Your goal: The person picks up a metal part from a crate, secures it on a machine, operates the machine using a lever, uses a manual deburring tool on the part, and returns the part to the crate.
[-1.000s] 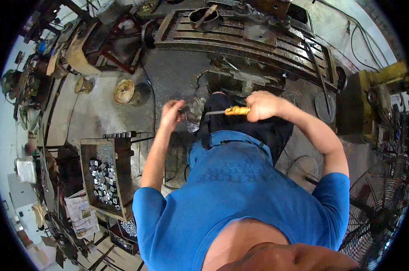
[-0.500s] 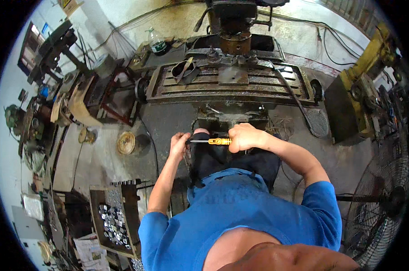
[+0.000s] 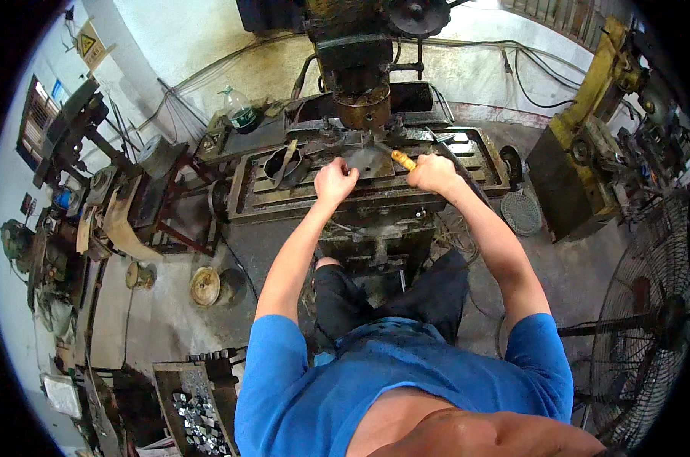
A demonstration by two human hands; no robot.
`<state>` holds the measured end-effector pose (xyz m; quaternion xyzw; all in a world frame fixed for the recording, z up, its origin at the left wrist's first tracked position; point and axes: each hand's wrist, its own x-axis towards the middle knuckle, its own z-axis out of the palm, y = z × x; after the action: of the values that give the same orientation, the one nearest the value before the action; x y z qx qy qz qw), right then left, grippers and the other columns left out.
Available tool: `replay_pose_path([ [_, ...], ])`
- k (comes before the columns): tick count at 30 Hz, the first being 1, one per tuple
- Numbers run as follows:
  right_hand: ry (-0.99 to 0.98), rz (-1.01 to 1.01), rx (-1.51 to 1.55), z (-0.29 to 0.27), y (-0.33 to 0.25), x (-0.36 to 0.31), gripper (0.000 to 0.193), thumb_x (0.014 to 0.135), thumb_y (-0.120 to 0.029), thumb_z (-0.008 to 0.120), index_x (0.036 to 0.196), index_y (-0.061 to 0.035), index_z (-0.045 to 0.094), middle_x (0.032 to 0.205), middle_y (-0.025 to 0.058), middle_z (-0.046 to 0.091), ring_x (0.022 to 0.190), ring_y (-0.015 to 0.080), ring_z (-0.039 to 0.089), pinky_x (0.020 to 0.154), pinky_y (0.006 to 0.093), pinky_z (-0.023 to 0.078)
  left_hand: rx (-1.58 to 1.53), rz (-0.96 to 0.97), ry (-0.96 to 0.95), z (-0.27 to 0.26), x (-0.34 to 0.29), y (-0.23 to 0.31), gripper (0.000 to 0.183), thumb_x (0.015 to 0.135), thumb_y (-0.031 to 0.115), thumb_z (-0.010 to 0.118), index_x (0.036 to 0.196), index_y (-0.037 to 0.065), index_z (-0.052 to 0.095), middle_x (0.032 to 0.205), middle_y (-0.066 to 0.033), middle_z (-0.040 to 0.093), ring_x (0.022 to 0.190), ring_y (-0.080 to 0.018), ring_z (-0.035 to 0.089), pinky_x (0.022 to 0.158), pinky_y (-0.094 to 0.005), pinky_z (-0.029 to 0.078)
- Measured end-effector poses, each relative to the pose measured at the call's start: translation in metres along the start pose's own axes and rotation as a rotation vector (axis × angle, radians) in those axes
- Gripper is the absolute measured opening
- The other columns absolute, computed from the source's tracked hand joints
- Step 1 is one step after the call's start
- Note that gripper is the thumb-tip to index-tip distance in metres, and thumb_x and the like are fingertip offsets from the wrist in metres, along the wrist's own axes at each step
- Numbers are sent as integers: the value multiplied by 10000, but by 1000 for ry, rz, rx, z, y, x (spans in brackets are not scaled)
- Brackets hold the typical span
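My right hand [image 3: 435, 174] is closed round the yellow handle [image 3: 404, 160] of a hand tool, above the right half of a milling machine's slotted table [image 3: 269, 194]. The tool's grey front end points away from me toward the spindle [image 3: 362, 105]; its exact kind is unclear. My left hand [image 3: 335, 183] is over the table's near edge, fingers curled and pinched together. A small dark piece shows at its fingertips, too little visible to name. Between and beyond both hands lies a flat grey plate [image 3: 369, 161] under the spindle.
A dark container [image 3: 284, 166] with a stick across it stands on the table's left. Behind it is a clear plastic bottle [image 3: 238, 110]. A wooden box of metal pieces [image 3: 200, 419] is at lower left. A large fan [image 3: 642, 327] stands at right, beside a yellow machine [image 3: 581, 145].
Both hands have moved forward from above my lap to the machine table. The yellow-handled tool went along in my right hand, and its front end has come away from my left hand.
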<state>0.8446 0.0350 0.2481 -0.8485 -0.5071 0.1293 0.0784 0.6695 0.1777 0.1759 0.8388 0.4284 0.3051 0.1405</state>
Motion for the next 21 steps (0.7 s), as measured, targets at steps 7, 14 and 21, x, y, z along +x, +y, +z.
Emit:
replay_pose_path([
  [7, -116, 35, 46, 13, 18, 16, 395, 628, -292, 533, 886, -13, 642, 902, 206, 628, 881, 327, 610, 796, 373, 476, 233, 124, -223, 32, 36, -13, 378, 715, 436, 601, 826, 75, 584, 739, -139, 628, 737, -317, 607, 638, -427, 468],
  [14, 0, -16, 53, 34, 32, 17, 367, 616, -280, 528, 833, -11, 651, 874, 214, 624, 867, 342, 605, 776, 392, 474, 142, 220, -337, 25, 43, -21, 280, 686, 243, 664, 904, 87, 587, 809, -151, 626, 823, -327, 589, 696, -427, 461],
  [21, 42, -316, 714, 61, 66, 18, 295, 580, -248, 530, 707, 8, 605, 546, 161, 502, 520, 210, 518, 531, 336, 413, 106, 259, -212, 48, 64, -13, 213, 714, 190, 621, 895, 83, 592, 818, -145, 623, 802, -323, 596, 685, -427, 472],
])
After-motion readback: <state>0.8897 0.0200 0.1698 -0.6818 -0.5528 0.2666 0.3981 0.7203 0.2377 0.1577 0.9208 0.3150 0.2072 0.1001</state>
